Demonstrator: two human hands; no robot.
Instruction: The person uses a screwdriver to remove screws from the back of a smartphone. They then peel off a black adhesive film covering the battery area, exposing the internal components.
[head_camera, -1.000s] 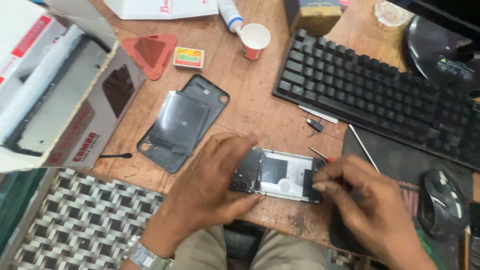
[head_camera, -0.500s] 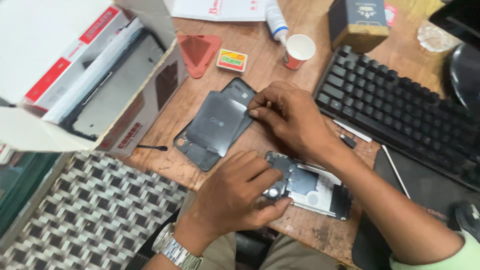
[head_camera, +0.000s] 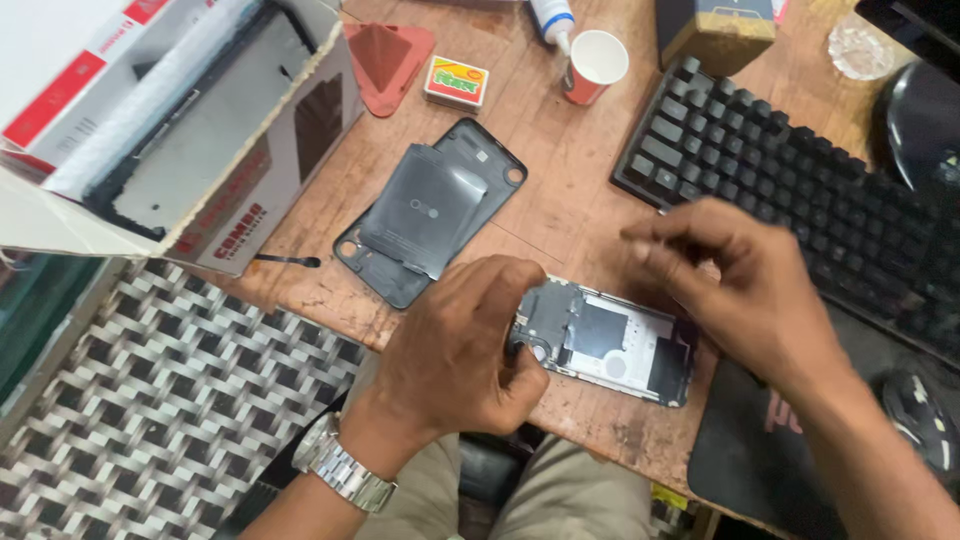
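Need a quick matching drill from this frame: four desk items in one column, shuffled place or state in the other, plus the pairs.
1. opened phone
2. back cover
3. paper cup
4. keyboard

A. black, at the desk's right side
B. upright, red outside, white inside
C. gripped at one end by the left hand
D. lying loose, inner side up, mid-desk

Pairs: 1-C, 2-D, 3-B, 4-A

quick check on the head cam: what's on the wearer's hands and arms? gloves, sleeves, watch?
Both hands are bare, no gloves. The left hand has a silver metal link-band wristwatch on the wrist. The right hand shows no ring or watch. No sleeve shows on either forearm in this frame; both look uncovered to the picture's edge.
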